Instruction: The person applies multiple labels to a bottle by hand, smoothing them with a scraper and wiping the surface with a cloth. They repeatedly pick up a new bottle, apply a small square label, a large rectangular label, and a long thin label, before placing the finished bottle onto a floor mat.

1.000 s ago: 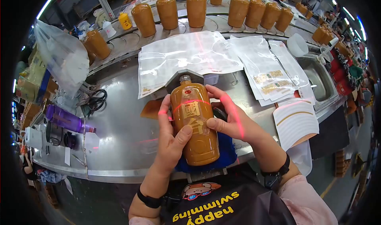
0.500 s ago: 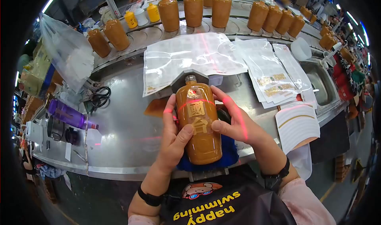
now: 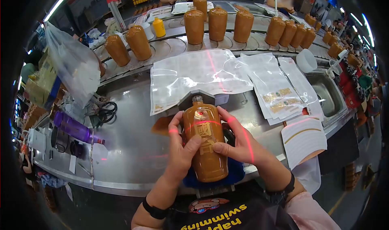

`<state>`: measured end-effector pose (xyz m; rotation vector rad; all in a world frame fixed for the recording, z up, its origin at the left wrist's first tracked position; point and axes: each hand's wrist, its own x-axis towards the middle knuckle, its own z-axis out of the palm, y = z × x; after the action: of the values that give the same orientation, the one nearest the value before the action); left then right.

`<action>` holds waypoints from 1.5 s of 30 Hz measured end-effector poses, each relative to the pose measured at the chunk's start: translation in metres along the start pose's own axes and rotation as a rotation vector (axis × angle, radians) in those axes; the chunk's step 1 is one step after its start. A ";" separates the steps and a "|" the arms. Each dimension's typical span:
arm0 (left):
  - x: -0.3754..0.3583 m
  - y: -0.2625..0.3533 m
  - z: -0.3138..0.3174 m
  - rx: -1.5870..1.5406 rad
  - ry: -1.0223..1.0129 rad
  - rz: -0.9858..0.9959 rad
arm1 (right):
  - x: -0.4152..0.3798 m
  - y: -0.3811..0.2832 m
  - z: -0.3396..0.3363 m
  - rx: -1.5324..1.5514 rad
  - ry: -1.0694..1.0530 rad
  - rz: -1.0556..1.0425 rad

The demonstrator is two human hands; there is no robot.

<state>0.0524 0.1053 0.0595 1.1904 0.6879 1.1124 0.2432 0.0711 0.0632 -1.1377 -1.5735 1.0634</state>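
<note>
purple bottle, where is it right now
In the head view, the purple bottle is at the left end of the metal table, below the clear plastic bag and well to the left of the left hand.

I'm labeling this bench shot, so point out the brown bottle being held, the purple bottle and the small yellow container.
Held brown bottle (image 3: 207, 149), head view: middle of its front.
Purple bottle (image 3: 72, 126), head view: middle of its body.
Small yellow container (image 3: 159, 28), head view: its side.

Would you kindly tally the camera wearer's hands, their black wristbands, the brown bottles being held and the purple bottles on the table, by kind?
Hands: 2 (left hand, right hand)
Black wristbands: 2
Held brown bottle: 1
Purple bottle: 1
Total: 6
</note>
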 end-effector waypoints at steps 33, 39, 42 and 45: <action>0.049 -0.005 -0.010 0.555 0.080 0.104 | 0.000 0.001 0.001 -0.015 0.002 -0.003; 0.041 0.007 -0.007 -0.040 0.065 -0.047 | 0.014 -0.026 -0.034 0.124 0.138 0.074; 0.036 0.003 -0.008 0.004 0.041 -0.004 | 0.041 -0.041 -0.058 0.102 -0.031 0.244; 0.033 0.006 -0.005 -0.013 0.032 -0.018 | 0.062 -0.036 -0.063 0.035 -0.126 0.223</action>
<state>0.0578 0.1378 0.0679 1.1551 0.7133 1.1215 0.2862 0.1322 0.1229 -1.2649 -1.5440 1.3268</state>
